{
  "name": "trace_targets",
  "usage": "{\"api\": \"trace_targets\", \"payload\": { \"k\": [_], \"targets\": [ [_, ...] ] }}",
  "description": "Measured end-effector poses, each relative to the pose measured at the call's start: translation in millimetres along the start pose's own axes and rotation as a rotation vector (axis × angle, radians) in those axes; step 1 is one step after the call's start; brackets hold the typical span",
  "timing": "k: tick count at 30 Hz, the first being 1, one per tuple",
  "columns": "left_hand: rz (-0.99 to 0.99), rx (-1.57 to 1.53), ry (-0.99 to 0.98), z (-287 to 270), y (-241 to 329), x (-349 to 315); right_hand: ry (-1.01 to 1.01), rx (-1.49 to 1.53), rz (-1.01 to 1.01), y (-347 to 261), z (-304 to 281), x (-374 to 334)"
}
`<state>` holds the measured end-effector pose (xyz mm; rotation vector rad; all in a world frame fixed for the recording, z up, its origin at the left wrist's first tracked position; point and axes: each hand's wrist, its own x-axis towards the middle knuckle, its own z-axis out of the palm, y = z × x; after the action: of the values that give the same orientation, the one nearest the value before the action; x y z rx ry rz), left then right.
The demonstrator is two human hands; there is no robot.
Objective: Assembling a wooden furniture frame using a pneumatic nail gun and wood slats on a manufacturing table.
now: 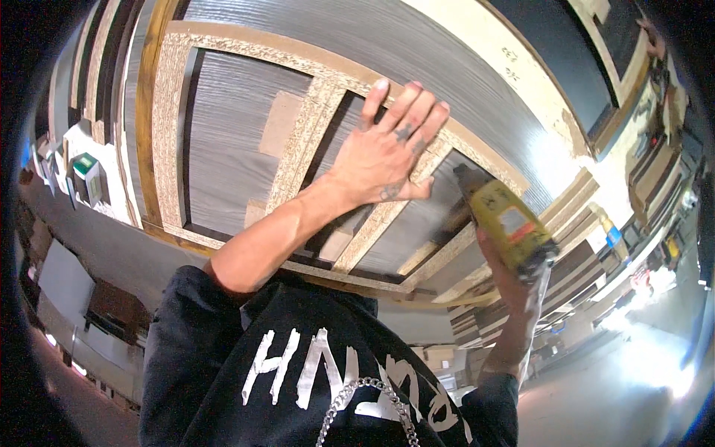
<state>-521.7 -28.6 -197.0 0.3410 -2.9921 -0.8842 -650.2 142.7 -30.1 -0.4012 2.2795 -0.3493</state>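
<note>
Spread out on a particleboard frame [175, 127], my left hand [398, 138] has its fingertips over the far rail and its thumb out to the right, near a crosspiece. My right hand [497, 261] is wrapped round the handle of a yellow and black nail gun [506, 223], which partly hides its fingers. The gun's dark nose points at the right part of the frame and is blurred by motion. A pale hose seems to run down along my right forearm. Dark grey wood-grain panel [231, 127] shows inside the frame's openings.
Small brown board pieces [281, 123] lie within the frame's openings. A green and white box [86, 175] stands at the left. Stacked boards [573, 287] fill the right side, with a yellow bottle with a blue label [609, 231] near them. Another framed dark panel [566, 67] lies beyond.
</note>
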Motion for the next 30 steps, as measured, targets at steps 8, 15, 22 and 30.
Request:
{"api": "trace_targets", "payload": {
  "k": [8,15,22,30],
  "targets": [
    [-0.017,-0.138,-0.066,-5.6,-5.0,-1.7,-0.078,-0.157,-0.404,1.4,11.8,35.1],
    [-0.015,-0.134,0.024,0.7,-2.5,-1.3,-0.002,-0.018,-0.232,-6.0,14.9,33.3],
    [-0.024,-0.123,0.034,-4.0,0.5,1.8,-0.048,0.033,-0.236,1.3,13.4,35.3],
    [-0.018,-0.114,0.083,-0.1,-0.7,0.8,-0.071,0.046,-0.254,7.1,16.1,36.7]
  ]
}}
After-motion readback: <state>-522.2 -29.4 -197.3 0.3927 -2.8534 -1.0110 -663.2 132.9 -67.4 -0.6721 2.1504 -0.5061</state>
